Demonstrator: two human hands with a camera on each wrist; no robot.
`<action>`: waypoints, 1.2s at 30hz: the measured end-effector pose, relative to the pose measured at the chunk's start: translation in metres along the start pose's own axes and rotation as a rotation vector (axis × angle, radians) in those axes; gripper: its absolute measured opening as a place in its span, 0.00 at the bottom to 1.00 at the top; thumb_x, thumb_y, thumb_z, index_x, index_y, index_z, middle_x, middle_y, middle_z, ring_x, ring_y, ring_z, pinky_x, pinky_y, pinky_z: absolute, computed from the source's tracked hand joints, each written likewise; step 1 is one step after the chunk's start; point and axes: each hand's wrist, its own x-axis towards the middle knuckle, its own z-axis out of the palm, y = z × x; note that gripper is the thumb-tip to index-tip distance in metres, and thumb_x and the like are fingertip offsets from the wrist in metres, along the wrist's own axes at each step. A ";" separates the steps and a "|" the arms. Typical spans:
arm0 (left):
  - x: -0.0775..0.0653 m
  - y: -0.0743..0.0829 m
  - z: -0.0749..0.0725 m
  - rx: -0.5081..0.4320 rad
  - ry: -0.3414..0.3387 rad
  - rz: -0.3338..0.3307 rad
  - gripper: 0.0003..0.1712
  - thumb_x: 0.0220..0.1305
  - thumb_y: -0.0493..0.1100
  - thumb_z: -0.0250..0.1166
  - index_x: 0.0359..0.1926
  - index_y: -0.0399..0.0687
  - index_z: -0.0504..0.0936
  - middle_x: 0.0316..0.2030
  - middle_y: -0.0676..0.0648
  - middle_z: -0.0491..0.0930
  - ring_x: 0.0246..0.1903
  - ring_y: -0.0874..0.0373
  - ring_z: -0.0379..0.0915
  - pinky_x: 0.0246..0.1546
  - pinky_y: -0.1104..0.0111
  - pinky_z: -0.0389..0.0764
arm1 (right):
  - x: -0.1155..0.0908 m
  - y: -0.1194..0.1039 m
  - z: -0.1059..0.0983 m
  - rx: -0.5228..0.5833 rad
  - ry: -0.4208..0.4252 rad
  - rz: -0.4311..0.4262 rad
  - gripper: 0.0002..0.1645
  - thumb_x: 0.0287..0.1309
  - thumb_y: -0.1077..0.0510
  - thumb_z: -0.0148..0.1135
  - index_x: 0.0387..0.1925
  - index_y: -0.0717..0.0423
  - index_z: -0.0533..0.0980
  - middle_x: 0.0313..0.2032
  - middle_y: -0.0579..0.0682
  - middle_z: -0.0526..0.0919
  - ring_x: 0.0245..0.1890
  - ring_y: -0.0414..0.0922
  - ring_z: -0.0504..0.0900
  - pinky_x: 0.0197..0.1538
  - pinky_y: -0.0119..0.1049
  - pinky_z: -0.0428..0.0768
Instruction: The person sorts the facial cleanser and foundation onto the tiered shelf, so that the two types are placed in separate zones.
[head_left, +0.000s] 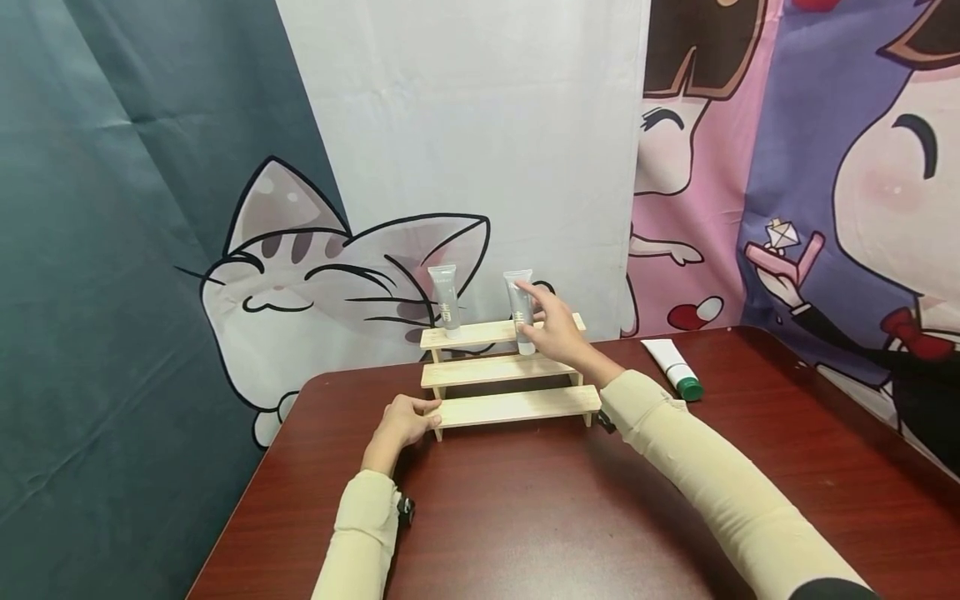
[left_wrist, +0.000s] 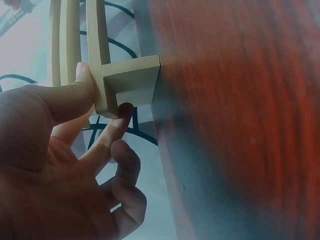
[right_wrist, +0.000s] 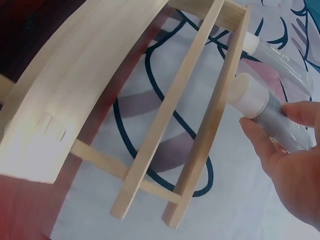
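A three-tier wooden stand rises in steps on the table. My left hand pinches the left end of its lowest board, thumb on top and a finger beneath, as the left wrist view shows. In my right hand is a clear squeeze tube with a white cap, held cap down between thumb and fingers. In the head view this tube overlaps the top and middle boards. A second clear tube stands cap down on the left part of the top board.
A white tube with a green cap lies on the dark red table, right of the stand. Behind the table hangs a cloth backdrop with cartoon figures, close to the table's far edge.
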 end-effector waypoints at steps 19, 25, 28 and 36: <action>0.001 -0.002 0.000 -0.009 -0.008 0.034 0.18 0.61 0.46 0.72 0.53 0.62 0.87 0.62 0.38 0.75 0.66 0.35 0.63 0.61 0.45 0.69 | 0.018 -0.002 0.021 0.092 0.050 0.045 0.46 0.55 0.75 0.60 0.73 0.48 0.62 0.49 0.63 0.71 0.45 0.60 0.82 0.46 0.45 0.84; 0.000 0.001 -0.003 -0.013 -0.008 0.024 0.18 0.61 0.46 0.72 0.54 0.63 0.87 0.62 0.38 0.76 0.66 0.36 0.63 0.60 0.44 0.70 | 0.026 0.002 0.024 0.065 0.080 0.023 0.45 0.54 0.74 0.60 0.72 0.48 0.63 0.46 0.59 0.71 0.45 0.58 0.81 0.46 0.47 0.84; 0.000 0.002 -0.004 -0.007 -0.011 0.022 0.19 0.61 0.46 0.72 0.54 0.63 0.87 0.62 0.38 0.76 0.66 0.36 0.63 0.60 0.44 0.70 | 0.029 0.004 0.025 0.048 0.088 0.017 0.45 0.54 0.74 0.60 0.72 0.49 0.62 0.46 0.58 0.71 0.46 0.56 0.78 0.49 0.48 0.82; 0.001 0.001 -0.003 -0.013 -0.011 0.020 0.18 0.61 0.46 0.72 0.53 0.63 0.87 0.62 0.38 0.75 0.66 0.36 0.63 0.61 0.45 0.69 | 0.035 0.009 0.032 0.065 0.099 0.022 0.45 0.54 0.76 0.58 0.72 0.49 0.63 0.47 0.60 0.71 0.47 0.55 0.74 0.50 0.50 0.80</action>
